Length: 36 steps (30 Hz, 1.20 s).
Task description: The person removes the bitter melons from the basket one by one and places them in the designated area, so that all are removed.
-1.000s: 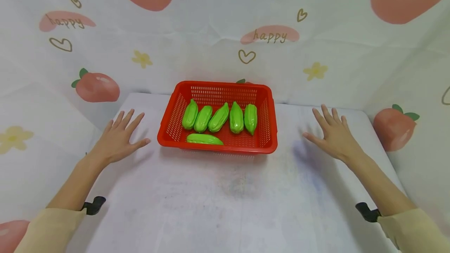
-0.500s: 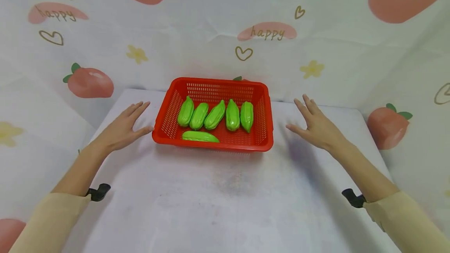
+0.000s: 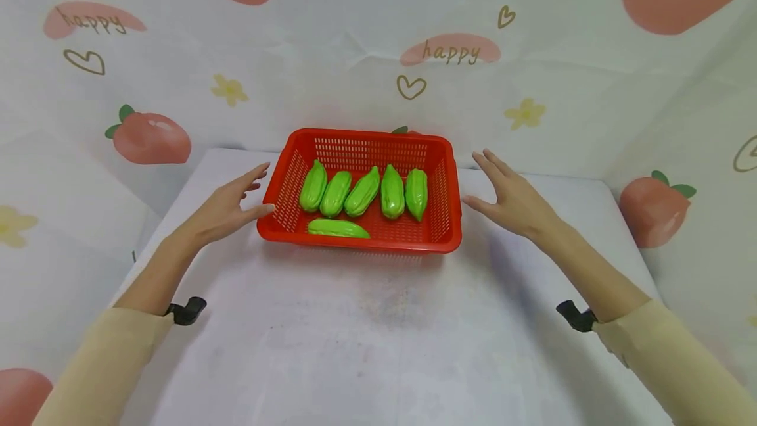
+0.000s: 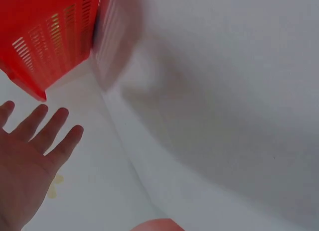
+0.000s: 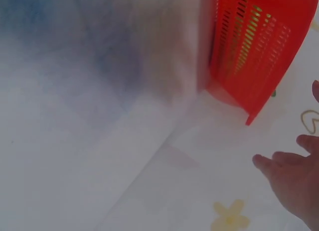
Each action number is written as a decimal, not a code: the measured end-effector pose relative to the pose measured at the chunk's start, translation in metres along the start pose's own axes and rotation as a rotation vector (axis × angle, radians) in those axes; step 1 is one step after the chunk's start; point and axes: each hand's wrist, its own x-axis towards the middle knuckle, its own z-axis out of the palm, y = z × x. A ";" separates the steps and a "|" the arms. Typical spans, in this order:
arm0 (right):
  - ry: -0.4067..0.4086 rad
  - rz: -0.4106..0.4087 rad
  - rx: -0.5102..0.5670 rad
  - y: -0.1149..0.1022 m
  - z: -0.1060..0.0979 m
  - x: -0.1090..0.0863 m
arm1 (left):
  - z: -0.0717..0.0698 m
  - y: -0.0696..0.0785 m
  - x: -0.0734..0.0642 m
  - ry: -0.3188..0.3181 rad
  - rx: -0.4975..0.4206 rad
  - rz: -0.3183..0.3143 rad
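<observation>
A red plastic basket (image 3: 361, 246) with slotted walls stands at the back of the table. Several green ridged gourds (image 3: 362, 191), like bitter melons, lie side by side in it, while one more gourd (image 3: 337, 227) lies crosswise by the front wall. My left hand (image 3: 221, 214) is at the basket's left side, thumb over the rim's edge in the head view; whether it touches, I cannot tell. In the left wrist view those fingers (image 4: 46, 136) are apart from the basket. Just off the right side, my right hand (image 3: 516, 206) has its fingers extended, holding nothing.
The white table (image 3: 367, 347) stretches in front of the basket. Behind it hangs a white cloth (image 3: 331, 51) printed with fruit, flowers and hearts, which also runs along both sides. A black wrist strap (image 3: 188, 311) shows at the left sleeve.
Both hands have moved inward towards the basket's two sides, the right one also a little up in the view. The view has shifted slightly; basket and gourds lie as before.
</observation>
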 end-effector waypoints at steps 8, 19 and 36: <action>0.042 -0.047 0.100 -0.014 0.009 0.011 | 0.011 0.003 0.010 -0.013 -0.112 -0.023; 0.071 -0.099 0.266 -0.028 0.018 0.025 | 0.021 0.009 0.027 -0.061 -0.096 -0.082; -0.032 -0.069 0.408 -0.044 0.040 0.051 | 0.032 0.013 0.034 -0.056 -0.232 -0.089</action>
